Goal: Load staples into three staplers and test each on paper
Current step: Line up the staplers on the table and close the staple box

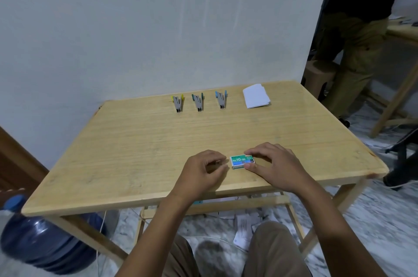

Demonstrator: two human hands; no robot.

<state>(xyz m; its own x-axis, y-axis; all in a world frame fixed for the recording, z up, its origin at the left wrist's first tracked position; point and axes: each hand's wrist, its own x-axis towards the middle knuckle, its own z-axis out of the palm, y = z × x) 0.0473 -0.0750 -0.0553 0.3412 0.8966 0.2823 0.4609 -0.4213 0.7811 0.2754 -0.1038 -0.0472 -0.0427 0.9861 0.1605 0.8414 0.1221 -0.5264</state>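
Your right hand [274, 167] pins the staple box [242, 162] flat on the near part of the worktop [135, 145]. Its thumb and forefinger are clamped on the box's right end so that the box cannot slide. Your left hand [202, 169] sits just beside the box's left end, its fingers [217, 161] curled close together; you cannot tell from this view whether they pinch a strip of staples or are empty. This two-hand arrangement suits drawing the inner tray out of the sleeve, which is judged to be the step in hand.

The box lies label up and appears shut; its contents are not visible.

Three staplers lie in a row at the far edge, each swung open and ready for loading: yellow stapler [178, 103], green stapler [198, 102], blue stapler [221, 100]. Whether their channels hold staples cannot be seen. The paper stack [256, 96] lies to the right of the row, within reach for testing.
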